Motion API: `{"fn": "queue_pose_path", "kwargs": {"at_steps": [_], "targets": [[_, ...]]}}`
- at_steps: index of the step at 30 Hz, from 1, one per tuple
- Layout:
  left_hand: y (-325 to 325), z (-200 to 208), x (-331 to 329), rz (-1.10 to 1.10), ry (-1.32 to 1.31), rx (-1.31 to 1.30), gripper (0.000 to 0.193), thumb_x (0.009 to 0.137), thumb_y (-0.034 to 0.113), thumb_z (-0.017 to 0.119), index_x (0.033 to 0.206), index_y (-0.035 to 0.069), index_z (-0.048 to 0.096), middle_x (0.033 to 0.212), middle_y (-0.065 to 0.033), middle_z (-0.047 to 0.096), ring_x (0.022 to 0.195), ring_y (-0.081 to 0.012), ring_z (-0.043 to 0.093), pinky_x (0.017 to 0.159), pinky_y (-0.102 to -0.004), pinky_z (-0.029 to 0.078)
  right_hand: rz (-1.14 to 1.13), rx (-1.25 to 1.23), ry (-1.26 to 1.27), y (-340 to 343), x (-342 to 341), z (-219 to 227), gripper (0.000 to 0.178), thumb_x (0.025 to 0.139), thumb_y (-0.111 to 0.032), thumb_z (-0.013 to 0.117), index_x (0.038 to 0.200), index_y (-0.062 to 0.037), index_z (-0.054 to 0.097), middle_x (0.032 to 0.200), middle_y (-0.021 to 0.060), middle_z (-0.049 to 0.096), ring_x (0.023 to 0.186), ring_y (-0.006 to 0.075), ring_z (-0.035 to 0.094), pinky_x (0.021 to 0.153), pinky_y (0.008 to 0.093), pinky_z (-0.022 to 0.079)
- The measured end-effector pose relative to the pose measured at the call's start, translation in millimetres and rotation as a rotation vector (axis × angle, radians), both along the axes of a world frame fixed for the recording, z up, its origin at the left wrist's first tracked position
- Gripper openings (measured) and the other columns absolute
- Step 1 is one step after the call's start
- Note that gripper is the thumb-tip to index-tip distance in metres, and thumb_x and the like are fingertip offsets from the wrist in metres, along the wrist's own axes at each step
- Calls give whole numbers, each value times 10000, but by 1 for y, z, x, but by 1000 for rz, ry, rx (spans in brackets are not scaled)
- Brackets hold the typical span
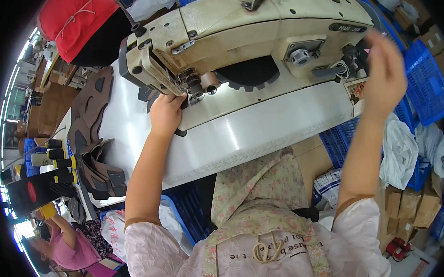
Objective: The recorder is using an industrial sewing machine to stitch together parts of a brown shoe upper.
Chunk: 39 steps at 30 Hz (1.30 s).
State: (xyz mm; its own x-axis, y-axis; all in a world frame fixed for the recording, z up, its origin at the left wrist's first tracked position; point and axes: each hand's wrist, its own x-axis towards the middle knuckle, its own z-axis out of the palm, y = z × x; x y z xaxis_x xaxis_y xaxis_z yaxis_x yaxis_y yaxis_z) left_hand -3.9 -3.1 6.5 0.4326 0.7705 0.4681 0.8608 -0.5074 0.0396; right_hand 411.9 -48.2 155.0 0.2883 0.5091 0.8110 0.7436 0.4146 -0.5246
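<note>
Sewing machine: cream sewing machine [227, 40], mid-scene, arm running left to right over the desk [131, 128]; needle end left, wheel end right.
Left hand: left hand [165, 114] at the needle end, on the near side, fingers bunched beside the needle parts; tips partly hidden, so can't tell if the grip is pinching anything.
Right hand: right hand [385, 75] raised by the wheel end, motion-blurred; can't tell if the grip is spread or pressed together, or if it touches the machine.
Dark piece: small dark piece [148, 94] on the desk, just left of the left hand, partly covered.
Black piece: notched black piece [254, 74] beneath the machine arm, right of the needle.
Brown pieces: overlapping brown pieces [93, 130] along the desk's left side, some curled at the near end.
Spools: dark spools [55, 153] beyond the brown pieces, left.
Right side: blue crate [427, 85] far right; white bag [398, 154] nearer.
Co-worker: person in pink [72, 251], near left.
</note>
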Motion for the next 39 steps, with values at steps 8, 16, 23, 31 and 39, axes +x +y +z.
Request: {"fn": "queue_pose_path", "kwargs": {"at_steps": [8, 16, 23, 31, 39], "targets": [[6, -5, 4, -9, -32, -18, 291, 719, 17, 626, 963, 132, 735, 974, -25, 664, 942, -253, 615, 749, -371, 520, -221, -507, -52, 133, 182, -8, 501, 941, -426, 526, 1280, -60, 577, 1260, 206, 592, 1180, 344, 557, 1010, 390, 406], [0, -5, 2, 9, -38, -26, 282, 722, 19, 633, 960, 131, 736, 969, -29, 664, 933, -256, 620, 735, -366, 519, -245, -219, 36, 86, 168, -89, 432, 978, -359, 508, 1160, 26, 581, 1093, 207, 655, 1054, 282, 623, 911, 335, 452], [0, -3, 0, 7, -37, -9, 302, 711, 1, 628, 963, 126, 738, 968, -38, 664, 935, -256, 623, 734, -359, 519, -276, -370, 157, 99, 169, -85, 476, 951, -444, 549, 1018, 22, 619, 871, 144, 648, 826, 222, 610, 787, 311, 460], [10, -12, 5, 0, -69, -62, 408, 639, -59, 563, 974, 110, 724, 1000, -109, 650, 927, -333, 605, 804, -408, 500, -249, -252, -52, 88, 189, -68, 439, 976, -412, 523, 1030, 6, 645, 831, 93, 638, 794, 201, 610, 755, 319, 476], [7, -11, -5, 0, -38, -88, 391, 651, -73, 519, 1011, 22, 639, 1039, -167, 630, 956, -407, 560, 828, -461, 458, 33, -839, -331, 1, 186, -132, 109, 743, -72, 635, 832, -84, 696, 937, 111, 659, 927, 302, 613, 844, 376, 482]]}}
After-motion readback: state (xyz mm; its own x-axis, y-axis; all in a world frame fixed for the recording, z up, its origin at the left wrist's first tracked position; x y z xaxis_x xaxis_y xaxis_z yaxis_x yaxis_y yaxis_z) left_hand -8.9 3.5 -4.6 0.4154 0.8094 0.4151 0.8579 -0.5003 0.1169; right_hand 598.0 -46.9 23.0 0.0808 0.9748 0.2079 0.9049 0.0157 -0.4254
